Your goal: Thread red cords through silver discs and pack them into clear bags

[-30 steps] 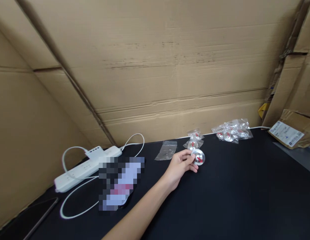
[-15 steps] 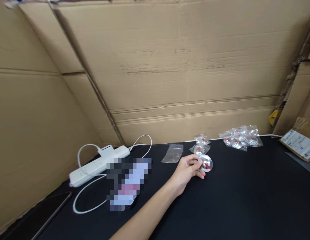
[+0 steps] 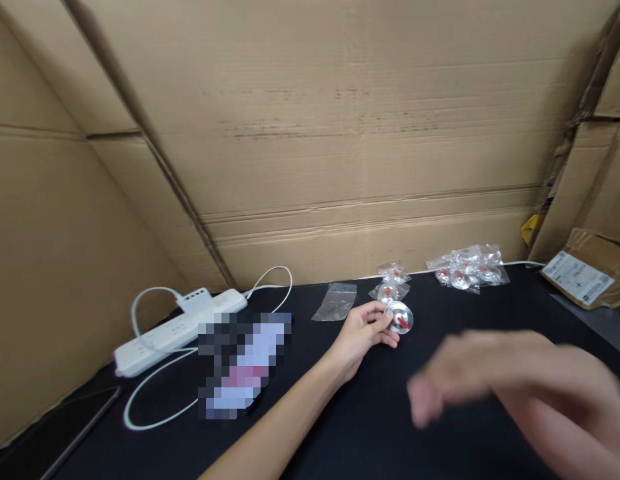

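Note:
My left hand pinches a shiny round silver disc by its left edge, thumb on top. The disc looks like a small cymbal, with a raised centre and a red cord or loop on it. My right hand hangs over the table at the right, blurred by motion, so its fingers cannot be made out; nothing is seen in it. Just behind the disc lie similar silver discs in clear plastic bags. A flat clear bag rests to the left of them.
Several more bagged silver discs lie at the back right. A torn cardboard box with a label stands at the far right. On the left are a white power strip with cables, a pixelated item and a dark flat device. Cardboard walls enclose the black table.
My right hand has come into view from the right. My left hand still holds the disc in much the same place; the whole view has shifted slightly.

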`<state>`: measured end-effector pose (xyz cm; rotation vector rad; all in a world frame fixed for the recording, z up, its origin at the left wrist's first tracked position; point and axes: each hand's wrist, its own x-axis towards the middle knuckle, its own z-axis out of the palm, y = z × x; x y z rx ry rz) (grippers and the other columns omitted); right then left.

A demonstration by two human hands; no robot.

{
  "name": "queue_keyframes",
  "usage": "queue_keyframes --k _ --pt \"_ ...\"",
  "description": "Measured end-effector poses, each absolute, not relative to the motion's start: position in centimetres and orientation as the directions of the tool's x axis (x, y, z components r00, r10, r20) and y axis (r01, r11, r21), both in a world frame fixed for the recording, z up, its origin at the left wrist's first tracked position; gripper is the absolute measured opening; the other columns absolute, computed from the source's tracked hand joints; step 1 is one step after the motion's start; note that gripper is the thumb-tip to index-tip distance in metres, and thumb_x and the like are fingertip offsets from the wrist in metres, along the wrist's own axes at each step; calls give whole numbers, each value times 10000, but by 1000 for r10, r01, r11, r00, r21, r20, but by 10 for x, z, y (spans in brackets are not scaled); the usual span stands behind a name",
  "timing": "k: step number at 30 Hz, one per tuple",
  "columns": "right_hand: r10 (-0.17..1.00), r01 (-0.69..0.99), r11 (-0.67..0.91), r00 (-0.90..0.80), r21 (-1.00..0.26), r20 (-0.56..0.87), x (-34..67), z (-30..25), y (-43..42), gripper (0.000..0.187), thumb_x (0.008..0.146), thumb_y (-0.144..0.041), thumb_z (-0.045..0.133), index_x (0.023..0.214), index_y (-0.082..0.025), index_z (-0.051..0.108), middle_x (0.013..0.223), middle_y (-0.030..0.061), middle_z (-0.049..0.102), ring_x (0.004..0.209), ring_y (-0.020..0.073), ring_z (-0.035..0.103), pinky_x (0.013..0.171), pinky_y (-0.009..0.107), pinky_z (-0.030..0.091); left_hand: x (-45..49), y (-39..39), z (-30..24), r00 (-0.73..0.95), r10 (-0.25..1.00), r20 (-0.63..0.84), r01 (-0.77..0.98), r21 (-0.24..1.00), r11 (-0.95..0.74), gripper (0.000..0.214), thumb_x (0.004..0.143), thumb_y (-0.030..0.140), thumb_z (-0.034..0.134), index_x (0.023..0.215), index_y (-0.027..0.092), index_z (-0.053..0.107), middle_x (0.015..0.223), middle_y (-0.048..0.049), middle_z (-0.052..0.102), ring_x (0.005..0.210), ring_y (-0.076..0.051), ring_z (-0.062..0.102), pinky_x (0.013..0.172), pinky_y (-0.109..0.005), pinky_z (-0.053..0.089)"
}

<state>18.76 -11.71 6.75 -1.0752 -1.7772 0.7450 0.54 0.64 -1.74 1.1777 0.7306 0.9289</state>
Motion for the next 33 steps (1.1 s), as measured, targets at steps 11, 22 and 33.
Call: queue_keyframes --k 11,22,33 --pt "926 297 363 -219 -883 307 188 -26 -4 253 898 -432 572 937 -189 627 693 10 604 579 145 568 555 275 469 8 1 -16 369 928 49 -222 974 37 315 743 354 778 886 120 625 778 -46 641 609 -159 660 596 -299 564" --pt "934 307 349 -36 -885 356 218 -19 11 233 839 -423 628 826 -190 623 691 31 628 570 160 565 541 297 453 4 9 -16 260 965 39 -186 983 11 289 743 357 764 808 125 604 759 -35 629 604 -145 654 585 -278 563" --pt "818 773 536 -375 -340 436 225 -14 0 145 826 -302 660 945 -226 690 901 64 632 902 249 559 851 434 447 3 9 -16 288 958 -8 -175 983 61 184 751 182 725 884 107 622 810 -87 690 682 -185 682 697 -335 570"
